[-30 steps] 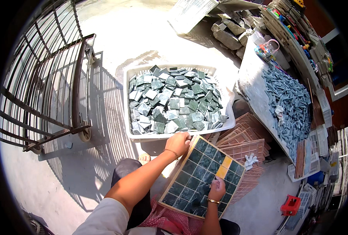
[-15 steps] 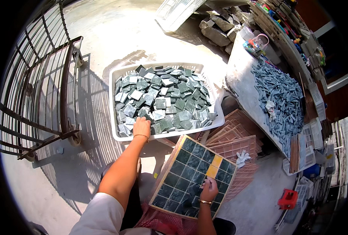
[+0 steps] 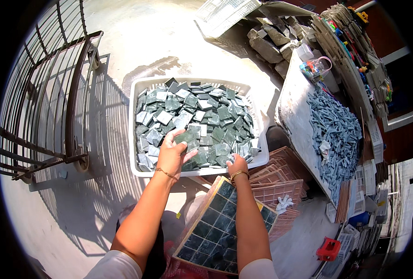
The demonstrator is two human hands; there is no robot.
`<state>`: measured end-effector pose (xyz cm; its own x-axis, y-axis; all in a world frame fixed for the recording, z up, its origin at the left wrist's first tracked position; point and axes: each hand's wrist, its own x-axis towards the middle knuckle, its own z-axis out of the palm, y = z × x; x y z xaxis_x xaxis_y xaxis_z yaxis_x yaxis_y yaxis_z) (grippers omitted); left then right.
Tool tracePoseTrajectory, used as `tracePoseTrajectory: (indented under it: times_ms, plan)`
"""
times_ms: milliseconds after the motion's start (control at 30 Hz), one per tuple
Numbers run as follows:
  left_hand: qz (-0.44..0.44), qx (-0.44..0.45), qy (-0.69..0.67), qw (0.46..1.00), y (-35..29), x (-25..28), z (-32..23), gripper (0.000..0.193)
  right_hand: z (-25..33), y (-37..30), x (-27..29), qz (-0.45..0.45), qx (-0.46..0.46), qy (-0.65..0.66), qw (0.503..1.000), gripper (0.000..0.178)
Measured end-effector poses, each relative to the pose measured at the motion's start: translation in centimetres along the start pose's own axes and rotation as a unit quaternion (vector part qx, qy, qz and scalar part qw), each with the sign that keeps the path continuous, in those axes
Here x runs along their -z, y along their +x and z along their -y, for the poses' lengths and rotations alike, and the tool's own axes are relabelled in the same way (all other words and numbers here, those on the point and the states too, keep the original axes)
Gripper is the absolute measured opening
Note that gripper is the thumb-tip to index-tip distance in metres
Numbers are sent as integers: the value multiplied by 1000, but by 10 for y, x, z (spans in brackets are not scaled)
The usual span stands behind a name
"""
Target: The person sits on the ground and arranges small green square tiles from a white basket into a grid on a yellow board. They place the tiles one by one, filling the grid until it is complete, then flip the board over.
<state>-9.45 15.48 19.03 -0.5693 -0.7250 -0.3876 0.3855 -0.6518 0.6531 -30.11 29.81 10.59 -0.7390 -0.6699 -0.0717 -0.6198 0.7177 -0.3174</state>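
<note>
Green stone tiles, small squares in dark and pale shades, fill the white plastic basket directly ahead of both your hands. Your left hand is over the near left part of the pile, fingers curled around one dark green tile; thumb below it, fingertips on its top edge. Grip is partly closed, and the tile's underside is hidden by your palm. Your right hand rests at the basket's near rim, just right of the left hand, fingers dipped into the tiles. They are covered by the back of the hand, so whether it has hold of anything cannot be told. Each wrist carries a thin bangle.

Below your right forearm lies a tile frame, a tilted grid board with most cells filled by dark green tiles and one yellow empty strip at its right edge. The forearm crosses it and hides several cells; its near end is cut off at the lower edge.

Right of the right hand: a stack of reddish-brown grid moulds, partly under the frame. Beyond those, a pale counter carries a heap of grey-blue stone strips; its far side blurs into cluttered shelves too small to read.

Left of the left hand, a metal gate stands on the concrete floor, throwing barred shadows.
</note>
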Motion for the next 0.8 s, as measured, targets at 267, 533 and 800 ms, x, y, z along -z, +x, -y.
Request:
tracePoseTrajectory:
  times_ms: [267,533,800]
  plan:
    - [5,42,-67,997,1,-3,-20,33,25,35,-30,39,-121,14,992,49]
    - [-24,10,50,998,0,-13,-15,38,25,32,-18,-25,-86,184,979,23]
    - [82,22,172,981,-11,-21,6,31,-62,-38,86,40,-83,317,944,17]
